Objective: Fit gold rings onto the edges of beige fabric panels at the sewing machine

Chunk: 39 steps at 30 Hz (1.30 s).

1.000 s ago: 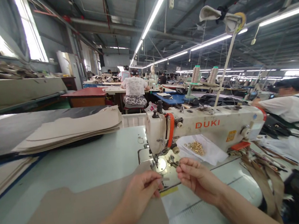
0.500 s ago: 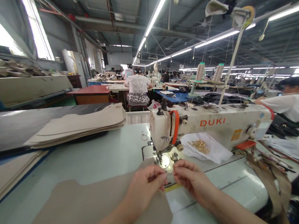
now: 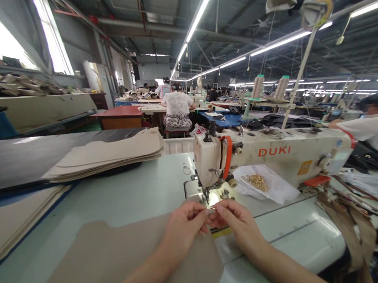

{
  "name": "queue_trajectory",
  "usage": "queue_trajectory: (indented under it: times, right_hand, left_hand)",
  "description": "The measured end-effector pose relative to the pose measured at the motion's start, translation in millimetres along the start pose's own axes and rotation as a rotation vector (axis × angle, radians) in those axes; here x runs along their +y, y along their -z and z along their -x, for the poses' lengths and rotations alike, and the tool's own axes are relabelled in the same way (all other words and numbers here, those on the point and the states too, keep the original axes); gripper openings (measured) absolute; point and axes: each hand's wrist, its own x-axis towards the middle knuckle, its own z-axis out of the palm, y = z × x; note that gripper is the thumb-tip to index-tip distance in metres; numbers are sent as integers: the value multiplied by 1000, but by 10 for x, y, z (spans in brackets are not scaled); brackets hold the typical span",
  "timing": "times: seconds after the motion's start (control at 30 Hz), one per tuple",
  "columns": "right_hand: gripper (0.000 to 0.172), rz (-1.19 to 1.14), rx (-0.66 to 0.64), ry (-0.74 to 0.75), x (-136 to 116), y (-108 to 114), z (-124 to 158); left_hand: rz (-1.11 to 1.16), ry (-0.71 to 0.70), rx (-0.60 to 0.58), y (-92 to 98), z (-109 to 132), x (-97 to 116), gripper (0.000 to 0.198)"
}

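Note:
My left hand and my right hand meet fingertip to fingertip just in front of the needle of the white DUKI sewing machine. Both hands are pinched shut on a small piece between them, too small to name. Under my left forearm lies a flat beige fabric piece, its right edge reaching the needle plate. A white sheet with a heap of small gold metal rings lies under the machine arm, right of my hands.
A stack of beige cut pieces sits at the back of the pale table. Tan straps hang off the right edge. One seated person works to the right, another farther back. Thread cones stand behind the machine.
My right hand has moved left until its fingertips touch those of my left hand. The view has shifted slightly to the left.

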Motion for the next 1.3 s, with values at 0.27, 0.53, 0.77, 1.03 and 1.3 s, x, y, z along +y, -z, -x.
queue_trajectory:
  times: [0.27,0.53,0.77,1.03,1.3]
  right_hand:
    - [37,-164,100,-192,-10,21,-72]
    - [29,-319,109,-248,-28,58,-87]
    - [31,-398,88,-302,-43,74,-96]
    - [31,-37,155,-123,-103,316,-157]
    - [12,635,123,166,-158,760,-293]
  left_hand:
    - [-28,0,4,-8,12,13,23]
    - [-53,-25,-7,-6,23,17,24]
    - [-45,-24,-33,-1,14,1,28]
    - [-57,105,-15,17,-52,-67,26]
    - [-69,129,1,9,-54,-7,27]
